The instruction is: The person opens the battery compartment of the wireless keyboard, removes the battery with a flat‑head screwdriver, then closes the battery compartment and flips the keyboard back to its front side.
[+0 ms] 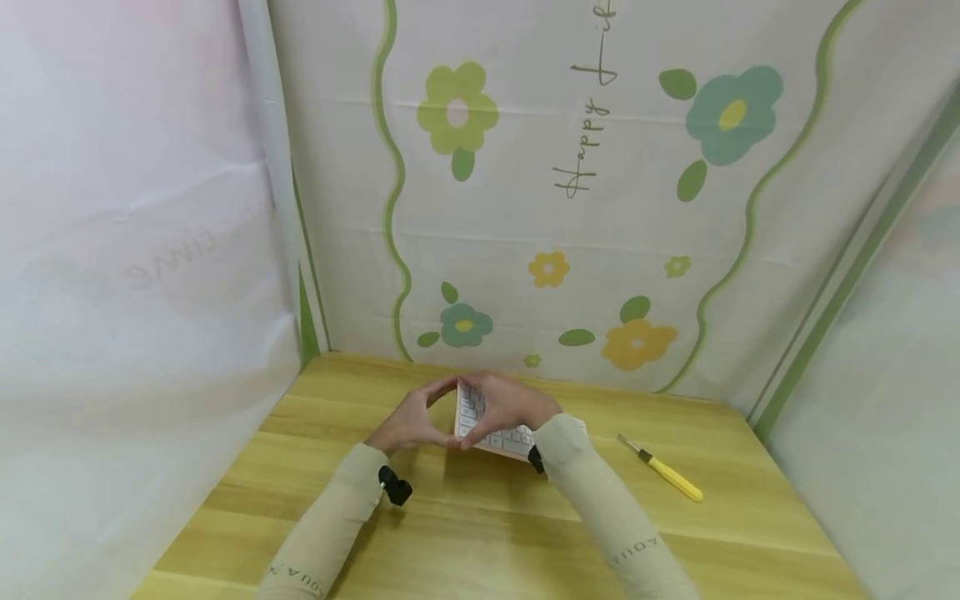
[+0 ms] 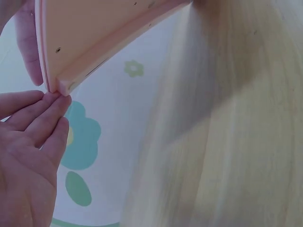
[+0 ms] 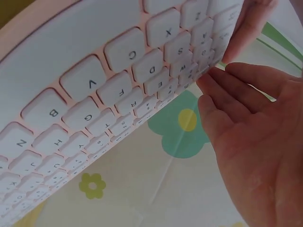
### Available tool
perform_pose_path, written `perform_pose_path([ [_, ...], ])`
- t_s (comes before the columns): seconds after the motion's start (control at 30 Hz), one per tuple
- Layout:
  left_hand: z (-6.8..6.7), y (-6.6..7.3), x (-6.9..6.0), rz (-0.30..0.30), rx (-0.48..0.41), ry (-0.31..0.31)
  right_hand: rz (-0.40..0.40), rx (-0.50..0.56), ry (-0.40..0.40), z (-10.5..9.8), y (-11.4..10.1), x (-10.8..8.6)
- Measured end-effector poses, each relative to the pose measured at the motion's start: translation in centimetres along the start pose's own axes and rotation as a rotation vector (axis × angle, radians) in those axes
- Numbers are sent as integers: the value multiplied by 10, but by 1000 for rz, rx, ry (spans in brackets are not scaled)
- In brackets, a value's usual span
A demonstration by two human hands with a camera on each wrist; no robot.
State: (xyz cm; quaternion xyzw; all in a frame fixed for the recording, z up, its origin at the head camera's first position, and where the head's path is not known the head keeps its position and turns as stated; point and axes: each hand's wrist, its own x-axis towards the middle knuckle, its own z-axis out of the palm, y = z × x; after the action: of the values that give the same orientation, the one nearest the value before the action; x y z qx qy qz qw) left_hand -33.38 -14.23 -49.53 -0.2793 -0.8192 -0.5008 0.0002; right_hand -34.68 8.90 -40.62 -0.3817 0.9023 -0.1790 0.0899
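A white keyboard (image 1: 510, 441) with a pale pink frame stands tilted over the table, its left end between both hands in the head view. My left hand (image 1: 411, 421) holds that end, thumb at the near corner and fingers at the far one. Across the keys, my right hand (image 1: 517, 402) spans the same end with thumb and fingers. The left wrist view shows the pink underside of the keyboard (image 2: 109, 33) and fingertips against its corner. Lettered keys fill the right wrist view, where fingers of the right hand (image 3: 265, 137) touch the keyboard's end.
A screwdriver (image 1: 673, 480) with a yellow handle lies on the wooden table (image 1: 465, 542), right of the keyboard. White cloth walls with printed flowers (image 1: 457, 108) enclose the table at the back and sides.
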Motion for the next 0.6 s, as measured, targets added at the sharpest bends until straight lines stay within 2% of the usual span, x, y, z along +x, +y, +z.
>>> perform_pose_path([
  [0.23,-2,7,-1,0,-18,40,-24,-28,25,0,-4,2],
  [0.43,-4,14,2,-17,-39,48,-51,-67,46,-8,-5,4],
  [0.6,-4,21,5,-2,-65,58,-80,-58,57,-15,-3,6],
])
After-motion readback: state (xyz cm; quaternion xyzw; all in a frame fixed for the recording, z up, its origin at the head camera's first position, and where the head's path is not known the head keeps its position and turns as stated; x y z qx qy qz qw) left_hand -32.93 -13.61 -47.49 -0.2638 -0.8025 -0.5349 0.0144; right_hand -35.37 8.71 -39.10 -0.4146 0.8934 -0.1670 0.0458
